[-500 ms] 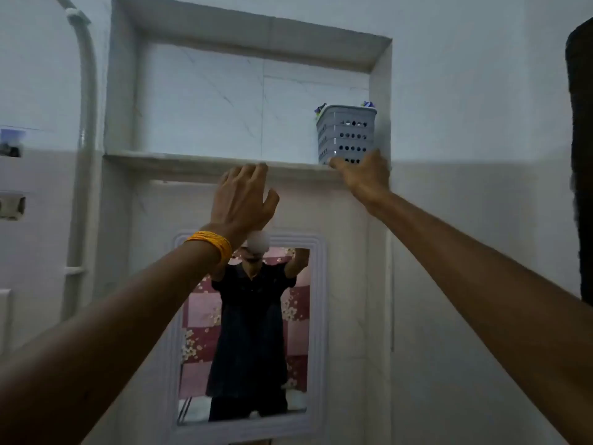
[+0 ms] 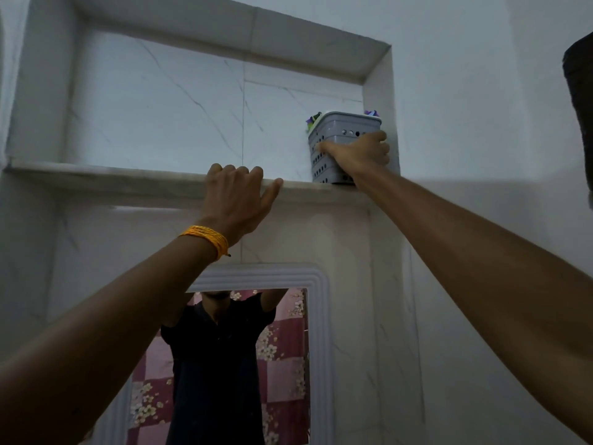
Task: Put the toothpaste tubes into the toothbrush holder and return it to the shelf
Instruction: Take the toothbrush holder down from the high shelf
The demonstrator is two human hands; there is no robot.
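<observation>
A grey perforated toothbrush holder (image 2: pixel 333 130) stands on the marble shelf (image 2: pixel 128 179) in the right corner of a wall niche. Coloured tips of what is inside (image 2: pixel 313 120) poke out above its rim; I cannot tell which are toothpaste tubes. My right hand (image 2: pixel 357 152) wraps around the holder's front, fingers spread across its sides. My left hand (image 2: pixel 236 195), with an orange band at the wrist, rests on the shelf's front edge, fingers curled over it, holding no object.
The niche's right wall (image 2: pixel 380 123) sits tight against the holder. A white-framed mirror (image 2: pixel 316 332) hangs below the shelf and reflects a person in a dark shirt. A dark object (image 2: pixel 580 91) hangs at the far right edge.
My right hand rose from the shelf edge below the holder and closed around the holder. My left hand moved up from open in the air onto the shelf's edge. The view tilted upward.
</observation>
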